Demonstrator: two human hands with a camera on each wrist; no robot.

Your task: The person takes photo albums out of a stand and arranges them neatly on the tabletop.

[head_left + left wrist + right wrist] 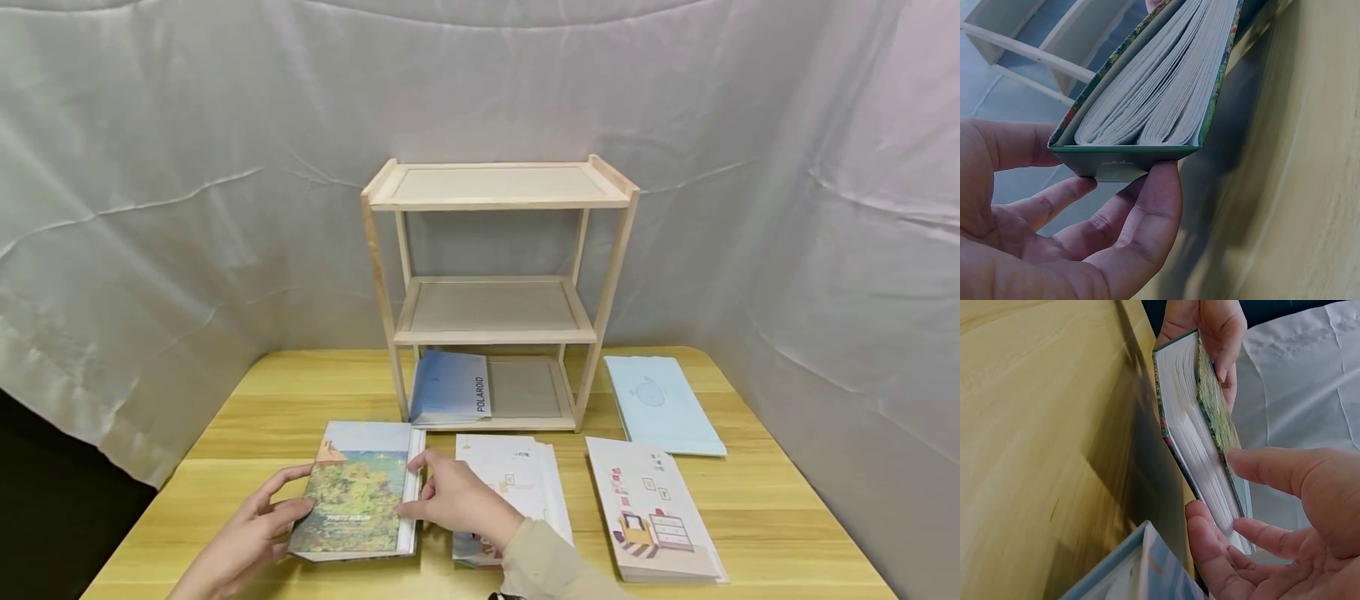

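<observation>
A photo album [352,500] with a painted garden-and-sea cover is between my two hands, lifted off the table with its cover up. My left hand [251,533] holds its left side, and in the left wrist view the fingers [1163,200] lie against the dark green spine [1122,159]. Across from it, my right hand [457,496] pinches the open page side near the right edge. The right wrist view shows thumb and fingers on either side of the white pages [1188,419]. The album's underside is hidden in the head view.
A three-tier wooden shelf [495,336] stands behind, with a blue POLAROID album [450,387] lying at the left of its bottom tier. White illustrated albums [525,475] lie near my right forearm. Further right are another illustrated album [637,492] and a light-blue whale album [675,417].
</observation>
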